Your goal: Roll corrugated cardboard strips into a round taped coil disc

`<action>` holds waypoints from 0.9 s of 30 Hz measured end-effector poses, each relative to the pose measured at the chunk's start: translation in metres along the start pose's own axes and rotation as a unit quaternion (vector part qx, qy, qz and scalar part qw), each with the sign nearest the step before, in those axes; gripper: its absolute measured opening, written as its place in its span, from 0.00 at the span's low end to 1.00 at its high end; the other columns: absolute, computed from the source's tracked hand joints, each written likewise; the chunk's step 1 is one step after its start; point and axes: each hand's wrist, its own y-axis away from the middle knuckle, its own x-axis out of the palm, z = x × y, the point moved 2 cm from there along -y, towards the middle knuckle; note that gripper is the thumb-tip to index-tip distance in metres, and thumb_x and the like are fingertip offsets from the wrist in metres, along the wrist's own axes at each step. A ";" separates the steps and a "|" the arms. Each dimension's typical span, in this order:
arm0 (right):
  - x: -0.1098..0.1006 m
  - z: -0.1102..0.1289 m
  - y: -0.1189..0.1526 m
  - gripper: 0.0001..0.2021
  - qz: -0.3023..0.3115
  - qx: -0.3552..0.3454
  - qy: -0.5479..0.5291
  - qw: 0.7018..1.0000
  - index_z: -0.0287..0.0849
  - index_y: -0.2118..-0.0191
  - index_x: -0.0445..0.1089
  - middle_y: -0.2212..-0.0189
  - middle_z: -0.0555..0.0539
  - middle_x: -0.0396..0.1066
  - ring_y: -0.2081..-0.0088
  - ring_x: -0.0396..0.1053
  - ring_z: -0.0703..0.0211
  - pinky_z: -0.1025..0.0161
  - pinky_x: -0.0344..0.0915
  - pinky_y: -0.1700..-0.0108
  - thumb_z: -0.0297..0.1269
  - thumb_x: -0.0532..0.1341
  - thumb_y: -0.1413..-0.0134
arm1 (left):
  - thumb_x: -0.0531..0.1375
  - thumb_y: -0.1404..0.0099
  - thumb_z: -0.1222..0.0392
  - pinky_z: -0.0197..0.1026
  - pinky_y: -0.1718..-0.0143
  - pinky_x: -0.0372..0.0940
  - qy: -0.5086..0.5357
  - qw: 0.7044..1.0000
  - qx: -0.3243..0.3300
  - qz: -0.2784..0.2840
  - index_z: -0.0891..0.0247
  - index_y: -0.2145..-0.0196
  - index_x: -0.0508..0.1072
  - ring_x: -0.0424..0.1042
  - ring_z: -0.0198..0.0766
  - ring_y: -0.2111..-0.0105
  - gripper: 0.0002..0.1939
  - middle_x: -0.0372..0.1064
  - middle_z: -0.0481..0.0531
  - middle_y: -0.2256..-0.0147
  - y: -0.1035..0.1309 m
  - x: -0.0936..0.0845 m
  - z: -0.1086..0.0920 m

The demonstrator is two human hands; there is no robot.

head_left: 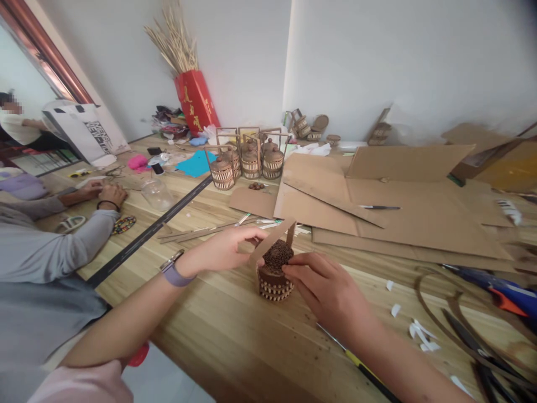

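Note:
A small round basket (pixel 276 284) with a dark, beaded-looking top and rows of pale stick ends around its side stands on the wooden table, a flat brown strip (pixel 273 239) arching over it as a handle. My left hand (pixel 235 247) is closed around the left side of the basket and strip, thumb at the rim; some fingertips are hidden behind the strip. On the right side, my right hand (pixel 321 277) pinches at the edge of the dark top with thumb and forefinger. Whatever lies between those fingertips is too small to make out.
Finished lidded baskets (pixel 250 159) stand behind, left of flattened cardboard (pixel 403 207). Scissors (pixel 474 347), a blue tool (pixel 495 288), a yellow-handled tool (pixel 354 358) and paper scraps lie right. Another person's hands (pixel 109 193) rest at left, near a clear plastic cup (pixel 157 194).

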 end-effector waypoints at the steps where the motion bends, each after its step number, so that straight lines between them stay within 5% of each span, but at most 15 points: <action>1: 0.001 0.000 -0.003 0.11 -0.001 0.004 -0.004 1.000 0.42 0.60 0.75 0.63 0.45 0.77 0.64 0.74 0.58 0.61 0.71 0.62 0.28 0.54 0.35 | 0.67 0.40 0.55 0.43 0.49 0.66 0.010 1.000 -0.011 0.004 0.59 0.49 0.73 0.72 0.45 0.50 0.21 0.74 0.53 0.49 -0.002 -0.001 -0.001; 5: 0.010 -0.003 -0.015 0.10 -0.014 0.014 -0.015 1.000 0.42 0.60 0.76 0.64 0.44 0.78 0.64 0.75 0.56 0.58 0.71 0.62 0.28 0.56 0.36 | 0.72 0.48 0.56 0.45 0.50 0.67 0.043 0.998 -0.043 0.006 0.61 0.50 0.72 0.73 0.47 0.51 0.28 0.74 0.54 0.51 -0.009 -0.003 0.004; 12: 0.017 0.002 -0.031 0.14 0.018 0.025 -0.077 0.997 0.41 0.52 0.74 0.55 0.42 0.78 0.57 0.77 0.55 0.58 0.74 0.57 0.27 0.53 0.35 | 0.68 0.44 0.60 0.47 0.46 0.63 0.065 0.994 -0.065 -0.051 0.61 0.49 0.68 0.70 0.45 0.48 0.24 0.71 0.55 0.49 0.006 -0.004 0.018; 22: 0.016 0.010 -0.039 0.13 0.039 0.049 -0.201 0.978 0.46 0.54 0.74 0.53 0.45 0.77 0.53 0.75 0.59 0.61 0.73 0.53 0.25 0.56 0.38 | 0.68 0.47 0.58 0.50 0.42 0.59 0.127 0.971 -0.116 -0.163 0.60 0.52 0.68 0.65 0.48 0.44 0.25 0.68 0.55 0.49 0.034 0.012 0.017; 27: 0.017 0.005 -0.039 0.14 0.015 0.064 -0.228 0.971 0.44 0.57 0.74 0.57 0.46 0.77 0.55 0.75 0.61 0.63 0.72 0.54 0.23 0.55 0.39 | 0.66 0.44 0.52 0.51 0.45 0.62 0.162 0.927 -0.198 -0.275 0.60 0.54 0.68 0.68 0.50 0.46 0.22 0.70 0.56 0.50 0.044 0.019 0.028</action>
